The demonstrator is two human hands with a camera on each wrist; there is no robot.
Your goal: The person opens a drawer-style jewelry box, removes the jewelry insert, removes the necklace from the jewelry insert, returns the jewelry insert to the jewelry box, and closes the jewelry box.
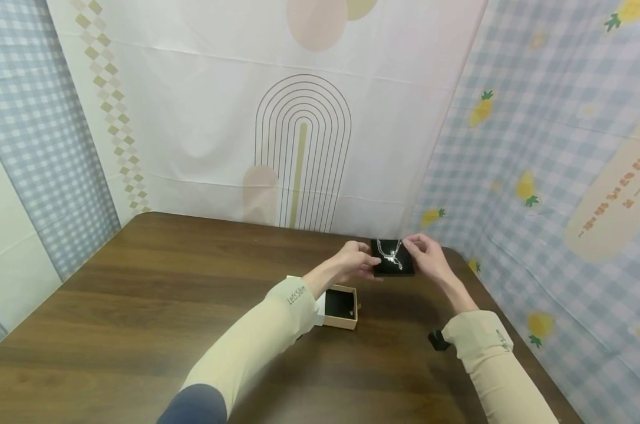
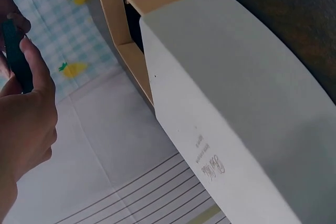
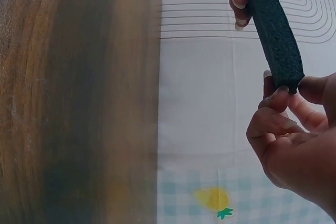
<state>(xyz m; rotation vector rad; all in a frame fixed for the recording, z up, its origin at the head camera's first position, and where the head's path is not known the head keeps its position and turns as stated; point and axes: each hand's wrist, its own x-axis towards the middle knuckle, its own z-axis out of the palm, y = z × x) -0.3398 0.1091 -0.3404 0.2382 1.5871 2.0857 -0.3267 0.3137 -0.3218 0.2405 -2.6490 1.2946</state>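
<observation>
Above the far right of the table, a black foam pad (image 1: 383, 270) is held between both hands. A silver chain necklace with a pendant (image 1: 391, 257) lies across its upper face. My left hand (image 1: 352, 260) grips the pad's left side, thumb on top. At the pad's far right corner, my right hand (image 1: 428, 257) pinches the edge; in the right wrist view, its thumb and fingers close on one end of the pad (image 3: 275, 35). Below the left forearm sits a tan box (image 1: 342, 323) with a black interior, partly inside a white printed sleeve (image 2: 210, 129).
The brown wooden table (image 1: 193, 282) reaches back to a patterned white cloth (image 1: 203, 118). A blue checked cloth with pineapples (image 1: 543, 176) hangs along the right edge. A small black object (image 1: 438, 340) shows beside the right cuff.
</observation>
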